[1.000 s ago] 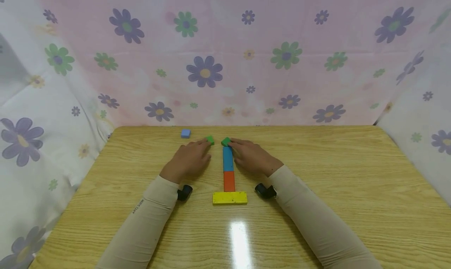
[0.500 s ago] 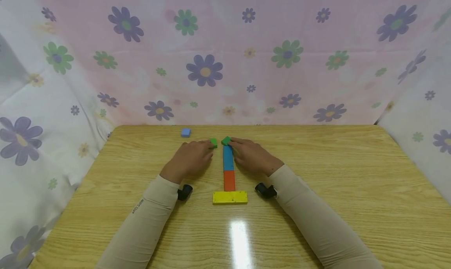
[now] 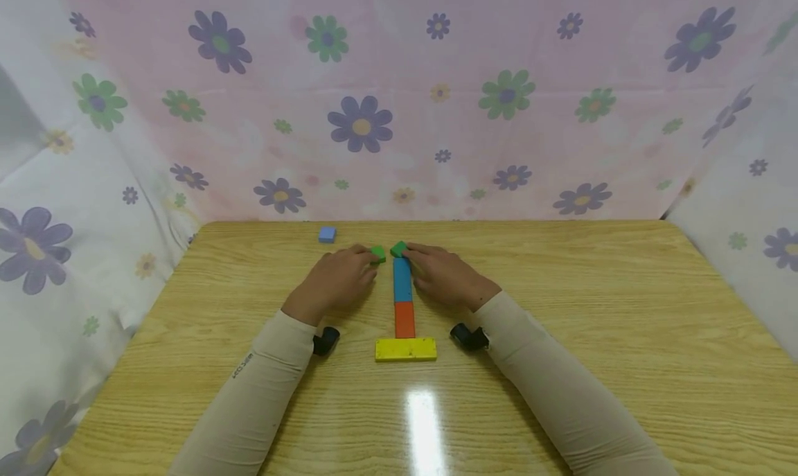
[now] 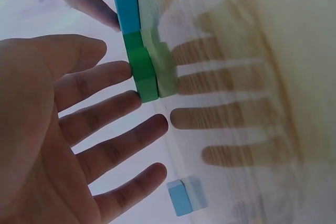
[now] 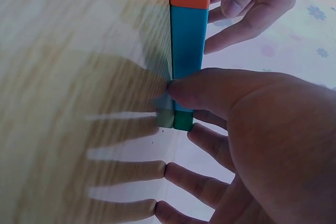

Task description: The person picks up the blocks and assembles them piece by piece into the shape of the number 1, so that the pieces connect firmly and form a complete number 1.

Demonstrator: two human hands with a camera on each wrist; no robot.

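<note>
From the head view, the left hand (image 3: 333, 282) is laid flat on the surface (image 3: 561, 323), a green block (image 3: 377, 253) touched by its straight fingertips; a second green block (image 3: 399, 249) is touched by the right hand (image 3: 445, 276) at the far end of the blue bar (image 3: 402, 279); the orange block (image 3: 404, 319) and yellow bar (image 3: 406, 349) are seen nearer. At the left wrist, fingers (image 4: 100, 85) are spread straight against the green block (image 4: 143, 72); a small blue cube (image 4: 179, 198) is seen apart. At the right wrist, fingers are spread, the thumb (image 5: 210, 90) pressed on the blue bar (image 5: 188, 40).

A small dark print runs along the left sleeve (image 3: 244, 366), at about 7 o'clock in the head view, too small and blurred to read.
</note>
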